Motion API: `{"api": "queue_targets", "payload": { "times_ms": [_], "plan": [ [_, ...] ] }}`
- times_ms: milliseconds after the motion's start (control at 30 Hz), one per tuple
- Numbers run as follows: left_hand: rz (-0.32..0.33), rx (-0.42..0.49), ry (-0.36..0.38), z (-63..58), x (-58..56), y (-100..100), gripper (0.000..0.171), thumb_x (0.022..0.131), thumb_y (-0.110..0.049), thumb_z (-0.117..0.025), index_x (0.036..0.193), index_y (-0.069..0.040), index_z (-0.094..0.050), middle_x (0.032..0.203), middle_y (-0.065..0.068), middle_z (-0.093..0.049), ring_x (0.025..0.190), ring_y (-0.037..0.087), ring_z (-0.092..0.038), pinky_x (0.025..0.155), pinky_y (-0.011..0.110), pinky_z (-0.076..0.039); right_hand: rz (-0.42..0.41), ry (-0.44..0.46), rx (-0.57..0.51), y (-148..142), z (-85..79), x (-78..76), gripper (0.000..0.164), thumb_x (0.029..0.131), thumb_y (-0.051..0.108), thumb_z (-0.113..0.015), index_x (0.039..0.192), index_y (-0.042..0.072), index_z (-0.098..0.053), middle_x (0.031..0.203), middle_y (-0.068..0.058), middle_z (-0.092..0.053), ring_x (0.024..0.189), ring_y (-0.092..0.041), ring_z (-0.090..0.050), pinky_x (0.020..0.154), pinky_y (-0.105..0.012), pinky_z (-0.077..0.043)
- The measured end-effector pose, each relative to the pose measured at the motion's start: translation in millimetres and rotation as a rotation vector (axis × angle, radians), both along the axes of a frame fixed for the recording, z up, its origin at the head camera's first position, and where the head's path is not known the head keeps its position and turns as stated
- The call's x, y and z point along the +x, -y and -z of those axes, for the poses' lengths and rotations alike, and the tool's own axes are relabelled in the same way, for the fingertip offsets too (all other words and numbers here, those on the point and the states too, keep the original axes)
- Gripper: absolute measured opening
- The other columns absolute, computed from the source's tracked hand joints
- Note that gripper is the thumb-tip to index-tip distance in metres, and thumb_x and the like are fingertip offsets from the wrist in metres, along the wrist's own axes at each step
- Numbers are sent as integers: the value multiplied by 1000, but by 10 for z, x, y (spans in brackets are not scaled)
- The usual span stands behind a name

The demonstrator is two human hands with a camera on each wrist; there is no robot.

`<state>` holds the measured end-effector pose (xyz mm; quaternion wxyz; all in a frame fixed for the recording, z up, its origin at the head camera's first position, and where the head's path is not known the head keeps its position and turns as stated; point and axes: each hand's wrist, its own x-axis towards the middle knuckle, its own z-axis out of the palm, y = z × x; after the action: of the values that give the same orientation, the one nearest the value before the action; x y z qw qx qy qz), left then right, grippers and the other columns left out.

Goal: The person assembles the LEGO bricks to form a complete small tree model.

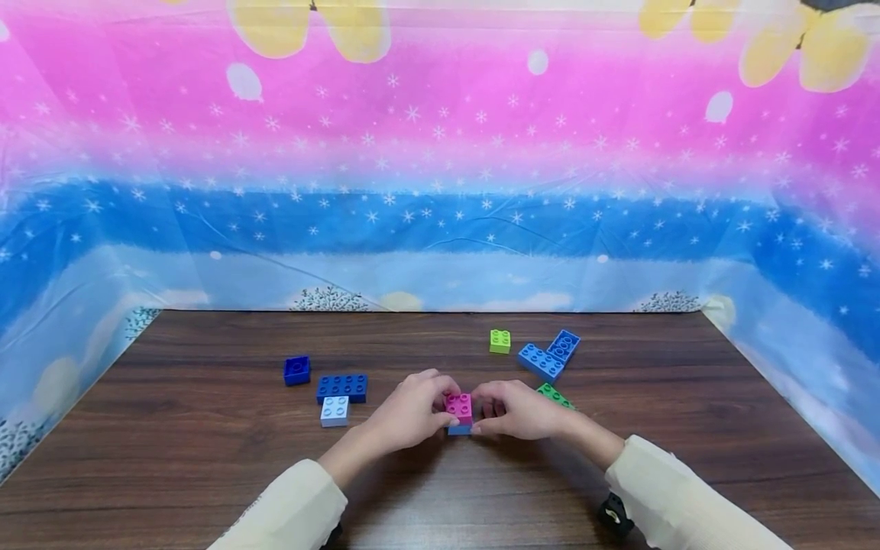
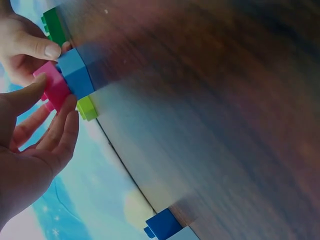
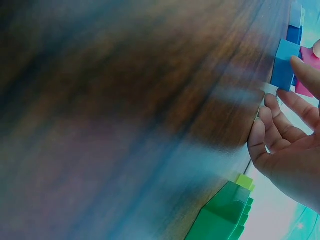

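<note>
Between the two hands, a pink brick [image 1: 459, 409] is over a light blue brick [image 1: 459, 430] on the table. My left hand [image 1: 415, 409] pinches the pink brick between thumb and fingers. From the right side, my right hand [image 1: 522, 410] holds the light blue brick at its end with thumb and index finger, its other fingers loosely bent. In the left wrist view the pink brick [image 2: 54, 86] looks slightly offset from the blue brick [image 2: 76, 74], with a bit of stud showing between them.
Left on the wooden table [image 1: 206, 473] are a small dark blue brick [image 1: 297, 370], a long blue brick [image 1: 342, 387] and a pale blue brick [image 1: 334, 412]. Right lie a lime brick [image 1: 499, 341], two blue bricks [image 1: 541, 362] and a green brick [image 1: 554, 395] partly behind my right hand. A printed cloth [image 1: 440, 229] encloses the back.
</note>
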<state>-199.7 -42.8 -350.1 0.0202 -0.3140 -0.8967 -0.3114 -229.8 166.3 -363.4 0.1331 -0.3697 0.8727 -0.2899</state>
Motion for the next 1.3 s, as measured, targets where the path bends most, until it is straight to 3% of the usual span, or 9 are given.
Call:
{"api": "queue_targets", "payload": {
  "times_ms": [233, 1300],
  "plan": [
    [-18, 19, 76, -12, -6, 10, 20, 80, -7, -71, 97, -1, -62, 92, 7, -59, 81, 18, -62, 68, 25, -49, 12, -1, 18, -3, 16, -6, 27, 86, 26, -65, 109, 13, -60, 73, 6, -53, 64, -9, -48, 59, -23, -41],
    [24, -35, 31, -12, -33, -22, 14, 82, -10, -68, 94, -5, -61, 85, 3, -60, 77, 16, -58, 67, 26, -46, -2, -19, 12, -4, 15, 8, 22, 86, 25, -65, 104, 13, -59, 73, 5, -52, 64, -8, -47, 58, -23, -41]
  ]
}}
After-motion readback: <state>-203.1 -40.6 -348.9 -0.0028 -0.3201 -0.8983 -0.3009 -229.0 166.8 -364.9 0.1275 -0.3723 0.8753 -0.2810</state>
